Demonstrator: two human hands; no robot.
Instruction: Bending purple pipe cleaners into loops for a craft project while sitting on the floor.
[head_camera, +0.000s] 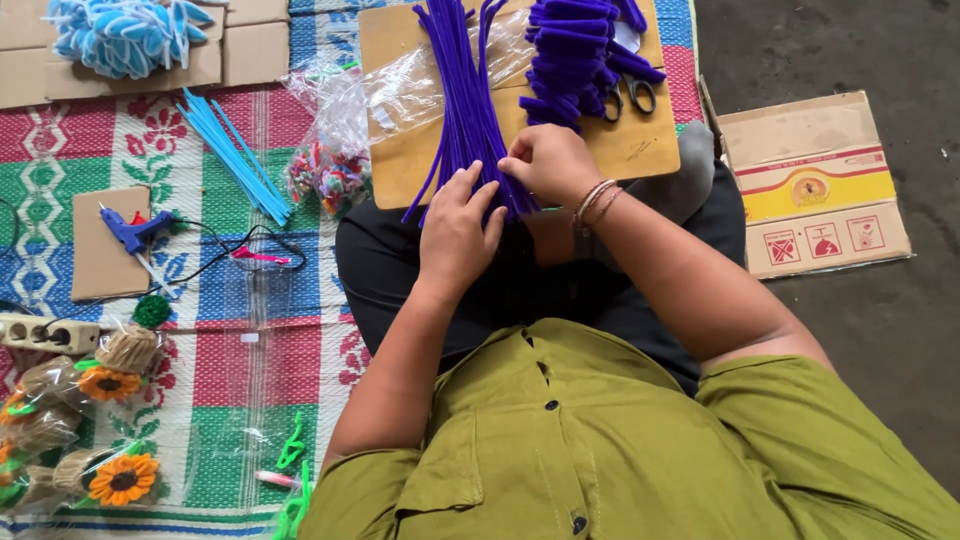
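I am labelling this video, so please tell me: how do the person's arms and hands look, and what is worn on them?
Both forearms are bare. Short olive-green sleeves end above the elbows. The right hand has thin bangles at the wrist; the left hand wears nothing visible.

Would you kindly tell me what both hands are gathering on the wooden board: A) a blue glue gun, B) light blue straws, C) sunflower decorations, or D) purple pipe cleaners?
D: the left hand and the right hand both rest on the bundle of purple pipe cleaners lying across the wooden board, while the light blue straws and the glue gun lie untouched on the mat.
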